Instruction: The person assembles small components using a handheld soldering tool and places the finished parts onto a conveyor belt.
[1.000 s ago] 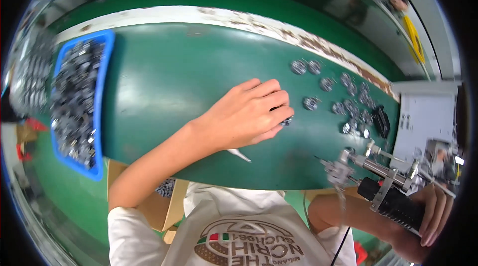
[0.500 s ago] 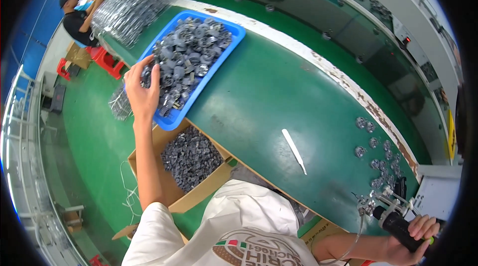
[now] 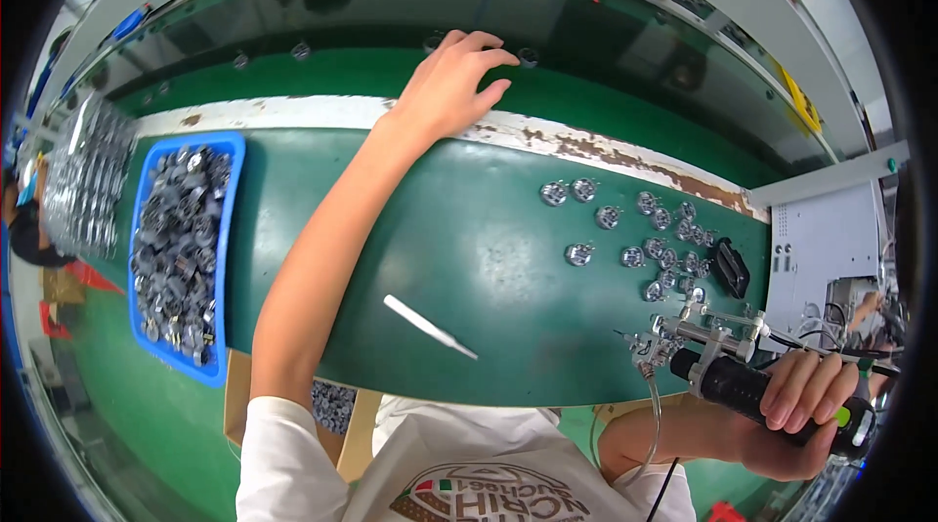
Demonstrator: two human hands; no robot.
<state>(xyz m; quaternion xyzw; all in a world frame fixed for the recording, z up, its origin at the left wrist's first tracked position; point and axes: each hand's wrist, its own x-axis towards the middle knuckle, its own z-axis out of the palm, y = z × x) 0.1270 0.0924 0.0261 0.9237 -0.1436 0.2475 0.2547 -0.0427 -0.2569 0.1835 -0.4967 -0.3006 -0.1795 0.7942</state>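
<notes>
My left hand (image 3: 451,84) is stretched over the far white ledge to the green conveyor belt. Its fingers are spread with nothing between them. Closest to the fingertips is a small round clear part (image 3: 528,57) on the belt; another lies partly hidden behind the hand. My right hand (image 3: 806,400) grips a black cylindrical dispensing tool (image 3: 728,385) with metal fittings, a thin tip and a clear tube. Beyond that tool, several round clear parts with metal pins (image 3: 632,255) lie scattered on the green table (image 3: 489,317).
A blue tray (image 3: 223,258) heaped with grey and metal parts stands at the left, beside stacked clear plastic trays (image 3: 93,175). A white stick-like tool (image 3: 430,326) lies mid-table. A black object (image 3: 729,268) and grey machine box (image 3: 821,249) are at right. Below the table sits a carton (image 3: 237,395).
My left hand has left the blue tray and moved right and forward to the conveyor belt. The view has turned right. My right hand still holds the black tool.
</notes>
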